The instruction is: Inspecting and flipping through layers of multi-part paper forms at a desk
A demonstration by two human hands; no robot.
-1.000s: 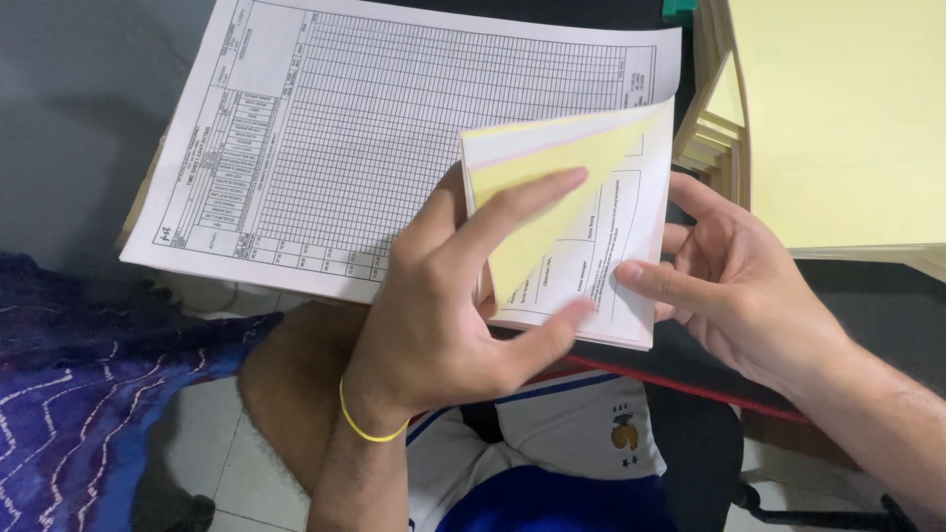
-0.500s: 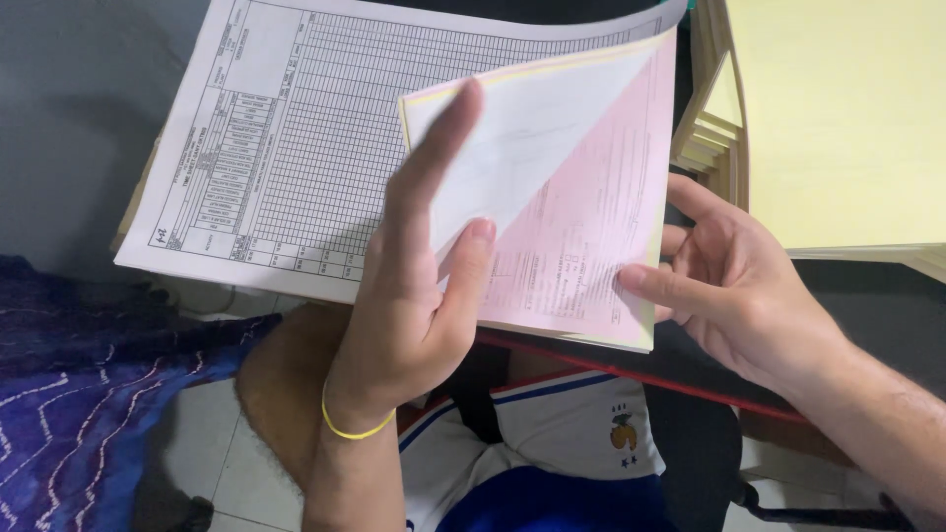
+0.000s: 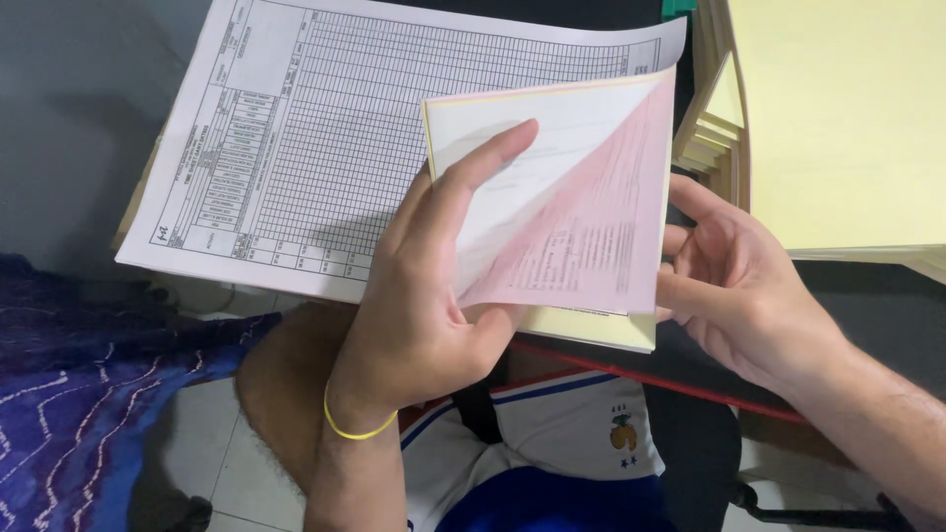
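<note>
Three layers showing in the carbonless form pad: white top sheet peeled back, pink copy lifted and curling up diagonally, yellow copy flat underneath at the bottom edge. Looks like mid-flip, so top page turned and pink half turned, yellow not reached, though hard to tell how many sets sit below. Left hand closed on the pad's lower left, thumb under, index finger stretched flat across the white sheet, yellow rubber band on the wrist. Right hand loosely cupped, fingertips pinching the pad's right edge near the pink corner. Pad held just above the lap, overlapping the big gridded tally sheet lying on the desk. Stacks of yellow paper just to the right, close to the right hand's fingers. Blue patterned cloth off at lower left, well clear. Nothing really blocking the flipping.
</note>
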